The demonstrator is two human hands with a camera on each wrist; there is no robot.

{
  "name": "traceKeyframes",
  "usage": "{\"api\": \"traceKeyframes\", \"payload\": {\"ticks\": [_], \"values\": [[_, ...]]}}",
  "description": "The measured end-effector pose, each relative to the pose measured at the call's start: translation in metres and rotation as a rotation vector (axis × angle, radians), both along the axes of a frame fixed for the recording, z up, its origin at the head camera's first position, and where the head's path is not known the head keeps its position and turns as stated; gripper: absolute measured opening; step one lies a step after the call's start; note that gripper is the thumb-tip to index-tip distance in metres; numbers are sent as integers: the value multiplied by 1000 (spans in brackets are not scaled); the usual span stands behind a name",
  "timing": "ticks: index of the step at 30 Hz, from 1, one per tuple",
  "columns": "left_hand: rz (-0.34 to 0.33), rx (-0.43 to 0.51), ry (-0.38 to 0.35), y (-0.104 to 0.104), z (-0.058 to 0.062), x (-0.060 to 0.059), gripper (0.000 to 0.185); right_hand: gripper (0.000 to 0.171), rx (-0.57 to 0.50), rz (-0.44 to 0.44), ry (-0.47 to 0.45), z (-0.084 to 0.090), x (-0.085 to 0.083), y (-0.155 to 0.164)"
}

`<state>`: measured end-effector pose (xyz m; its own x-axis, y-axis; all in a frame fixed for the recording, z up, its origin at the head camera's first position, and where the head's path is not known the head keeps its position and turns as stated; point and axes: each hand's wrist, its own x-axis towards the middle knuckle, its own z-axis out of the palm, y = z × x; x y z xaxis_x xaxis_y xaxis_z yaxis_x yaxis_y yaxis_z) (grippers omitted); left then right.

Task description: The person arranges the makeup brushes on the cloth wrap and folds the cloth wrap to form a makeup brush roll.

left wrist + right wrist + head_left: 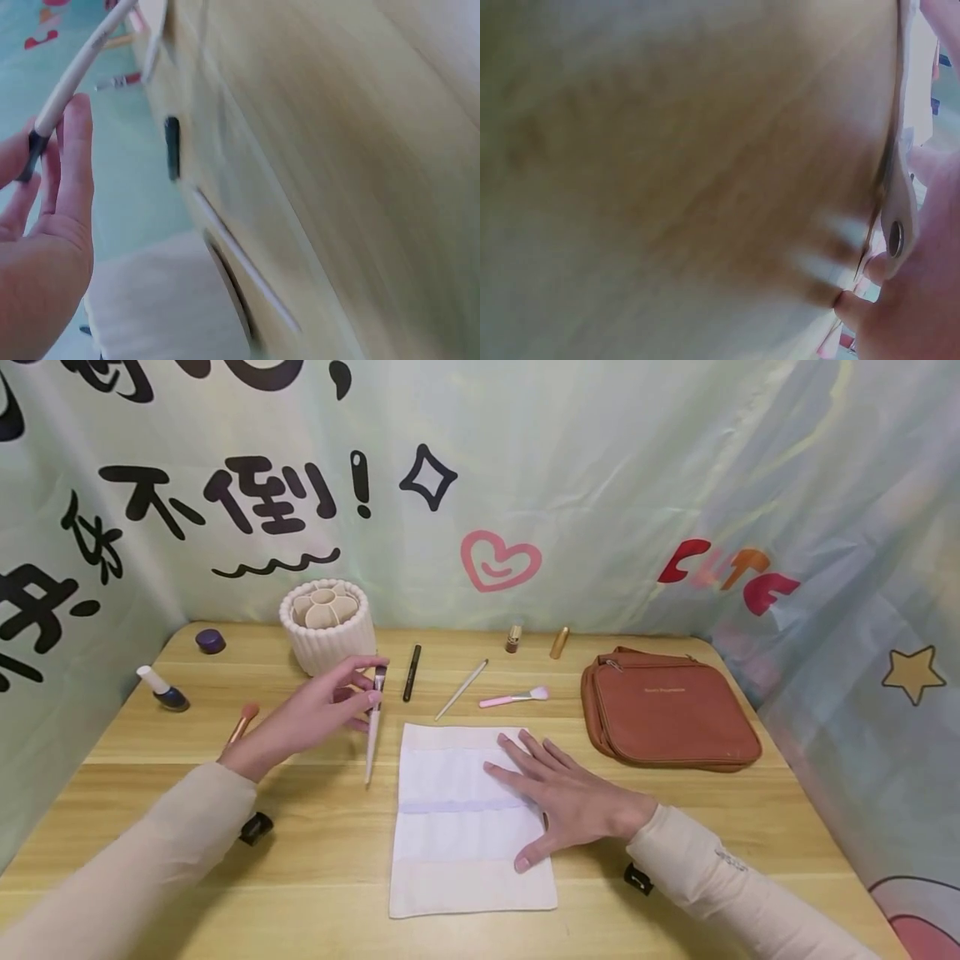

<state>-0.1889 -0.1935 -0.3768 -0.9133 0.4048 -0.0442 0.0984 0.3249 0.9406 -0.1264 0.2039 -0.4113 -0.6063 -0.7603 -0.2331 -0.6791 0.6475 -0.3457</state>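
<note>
White-handled makeup brush [372,727] is pinched near its dark ferrule by the fingertips of my left hand [311,714], lifted at a slant just off the left edge of the cloth brush roll [468,817], its handle tip pointing down toward the wooden table [315,860]. In the left wrist view I see the same brush [71,79] held between thumb and fingers [73,161]. My right hand [558,793] lies flat, fingers spread and straight, pressing on the right half of the roll, which is spread open at near centre. On the far left I note a ribbed white holder [330,631], a nail polish bottle [163,689] and a small purple jar [211,640]. A peach-tipped brush [242,721] lies just left of my left hand. Beyond the roll lie a black pencil [412,672], a slim white stick [461,690] and a pink brush [514,697]. A brown zip case [667,710] sits far right. The right wrist view is too blurred to assess.
</note>
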Motion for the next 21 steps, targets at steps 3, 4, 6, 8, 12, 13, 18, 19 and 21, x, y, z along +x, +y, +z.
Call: {"api": "traceKeyframes", "payload": {"ticks": [3, 4, 6, 8, 12, 13, 18, 19, 21], "values": [[45, 60, -28, 13, -3, -6, 52, 126, -6, 1, 0, 0, -1, 0], [60, 76, -38, 18, -5, -9, 52, 126, -4, -1, -1, 0, -1, 0], [85, 95, -60, 24, -8, -12, 52, 126, 4, -5, -7, 0, -1, 0], [101, 107, -83, 31, -11, -15, 52, 127, 8, -9, -13, 0, 0, 0], [102, 94, -121, 40, -18, -16, 53, 127, 11, -14, -12, 0, 0, 1], [98, 88, -135, 40, -19, -16, 54, 128, 11, -14, -10, 0, 0, 1], [62, 58, -231, 42, -29, -14, 56, 128, 18, -14, -2, 0, 0, 1], [51, 53, -251, 41, -30, -13, 56, 128, 21, -14, 0, 1, 0, 1], [31, 33, -275, 41, -32, -11, 57, 127, 24, -14, 7, 1, 0, 1]]}}
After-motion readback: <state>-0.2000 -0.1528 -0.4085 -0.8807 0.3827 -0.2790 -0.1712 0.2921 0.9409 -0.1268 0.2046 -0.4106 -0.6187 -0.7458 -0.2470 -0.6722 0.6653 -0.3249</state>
